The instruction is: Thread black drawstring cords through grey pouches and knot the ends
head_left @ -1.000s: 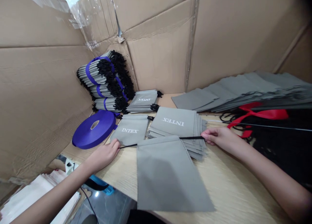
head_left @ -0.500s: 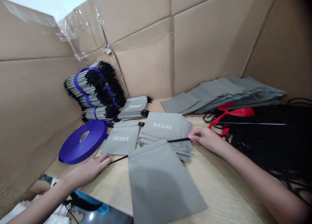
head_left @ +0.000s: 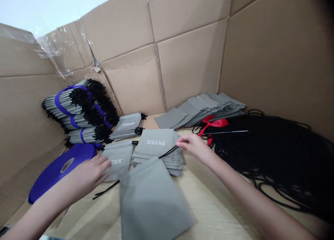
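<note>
A grey drawstring pouch (head_left: 153,201) lies on the table in front of me, its black cords coming out at both upper corners. My right hand (head_left: 191,146) pinches the black cord (head_left: 169,151) at the right corner between thumb and fingers. At the left corner the cord ends (head_left: 105,190) hang loose over the table. My left hand (head_left: 95,172), a little blurred, is off them with its fingers apart, above a finished INTEX pouch (head_left: 121,156). Behind the front pouch sits a stack of printed grey pouches (head_left: 153,140).
A purple ribbon roll (head_left: 80,156) lies at left, below bundled pouches (head_left: 75,111). More tied pouches (head_left: 127,125) are stacked behind. Plain grey pouches (head_left: 200,109) fan out at the back. Black cords (head_left: 271,156), a red ribbon (head_left: 216,123) and a thin rod (head_left: 232,131) are at right. Cardboard walls (head_left: 130,79) surround the table.
My left hand has let go of the cord and lifted up, leaving those ends loose. My right hand keeps its pinch on the right cord. The view has turned to the right.
</note>
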A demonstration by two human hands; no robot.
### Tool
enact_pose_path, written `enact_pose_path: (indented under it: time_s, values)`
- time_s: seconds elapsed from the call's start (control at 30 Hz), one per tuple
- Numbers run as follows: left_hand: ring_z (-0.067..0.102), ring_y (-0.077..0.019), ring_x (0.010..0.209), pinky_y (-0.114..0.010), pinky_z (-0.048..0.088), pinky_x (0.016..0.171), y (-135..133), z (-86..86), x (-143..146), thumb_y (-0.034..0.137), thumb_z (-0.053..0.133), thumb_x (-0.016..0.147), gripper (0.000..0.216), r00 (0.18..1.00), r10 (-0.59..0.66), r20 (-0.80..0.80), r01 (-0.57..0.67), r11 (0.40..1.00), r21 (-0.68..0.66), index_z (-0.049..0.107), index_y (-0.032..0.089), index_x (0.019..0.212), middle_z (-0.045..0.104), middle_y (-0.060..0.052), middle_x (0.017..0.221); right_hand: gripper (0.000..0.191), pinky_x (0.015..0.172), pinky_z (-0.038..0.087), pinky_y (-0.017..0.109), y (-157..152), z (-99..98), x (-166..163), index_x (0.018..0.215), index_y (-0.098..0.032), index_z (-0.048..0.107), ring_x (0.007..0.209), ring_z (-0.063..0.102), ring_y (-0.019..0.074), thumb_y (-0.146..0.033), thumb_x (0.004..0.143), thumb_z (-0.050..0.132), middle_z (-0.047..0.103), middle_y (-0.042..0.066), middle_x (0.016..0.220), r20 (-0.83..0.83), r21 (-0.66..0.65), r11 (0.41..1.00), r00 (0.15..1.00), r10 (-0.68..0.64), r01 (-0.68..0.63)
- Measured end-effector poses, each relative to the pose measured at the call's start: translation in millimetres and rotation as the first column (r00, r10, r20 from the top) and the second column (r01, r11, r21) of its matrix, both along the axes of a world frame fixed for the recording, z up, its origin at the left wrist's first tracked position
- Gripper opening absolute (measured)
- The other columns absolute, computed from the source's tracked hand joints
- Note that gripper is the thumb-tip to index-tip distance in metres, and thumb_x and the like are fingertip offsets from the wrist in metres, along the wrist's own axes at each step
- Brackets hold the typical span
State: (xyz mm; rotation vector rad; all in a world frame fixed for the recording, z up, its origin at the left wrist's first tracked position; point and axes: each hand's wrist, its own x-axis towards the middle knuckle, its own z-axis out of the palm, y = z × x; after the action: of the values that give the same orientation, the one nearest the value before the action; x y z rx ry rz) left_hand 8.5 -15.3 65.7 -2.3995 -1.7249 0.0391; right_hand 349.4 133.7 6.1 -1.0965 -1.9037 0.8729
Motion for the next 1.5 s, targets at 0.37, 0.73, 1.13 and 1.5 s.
enact_pose_path:
  time_s: [0.37,0.73,1.13,1.5]
  values:
    - [0.045,-0.0123,0.067,-0.023,0.035,0.062,102.0,-29.2,176.5,0.043,0.039,0.087,0.032,0.51,-0.127,0.851,0.441,0.888,-0.132,0.053,0.014,0.083,0.051,0.001,0.073,0.017,0.07,0.048,0.029,-27.1,31.4,6.4,0.078,-0.019,0.069,0.076,0.062,0.0178,-0.019,0.079,0.052,0.068,0.006,0.081,-0.252,0.452,0.876,0.966,-0.057,0.169]
    - [0.043,-0.0126,0.064,-0.022,0.033,0.063,101.9,-35.1,164.2,0.045,0.051,0.079,0.034,0.316,0.064,0.947,0.294,0.942,-0.161,0.056,0.014,0.067,0.048,0.002,0.063,0.017,0.068,0.047,0.031,-16.2,19.1,11.4,0.072,-0.022,0.067,0.072,0.061,0.0189,-0.021,0.078,0.051,0.068,0.004,0.076,-0.232,0.429,0.843,0.941,-0.245,0.325]
    - [0.048,-0.0162,0.082,-0.026,0.039,0.073,92.9,-27.9,152.1,0.036,0.056,0.08,0.027,0.225,-0.154,0.962,0.331,0.941,0.073,0.069,0.015,0.068,0.048,-0.005,0.077,0.021,0.057,0.042,0.025,-40.9,-0.8,-33.3,0.057,-0.019,0.064,0.06,0.054,0.016,-0.021,0.073,0.05,0.06,0.001,0.059,-0.223,0.138,0.987,0.974,-0.047,0.08]
    - [0.053,-0.0142,0.066,-0.024,0.04,0.055,102.2,-50.3,138.7,0.019,0.035,0.088,0.025,0.84,-0.483,0.245,0.384,0.85,0.361,0.058,0.022,0.098,0.053,-0.008,0.095,0.016,0.048,0.041,0.019,-42.6,14.3,-21.3,0.062,-0.015,0.064,0.046,0.044,0.0064,-0.028,0.061,0.073,0.052,-0.002,0.056,-0.483,-0.562,0.772,0.876,-0.013,-0.298]
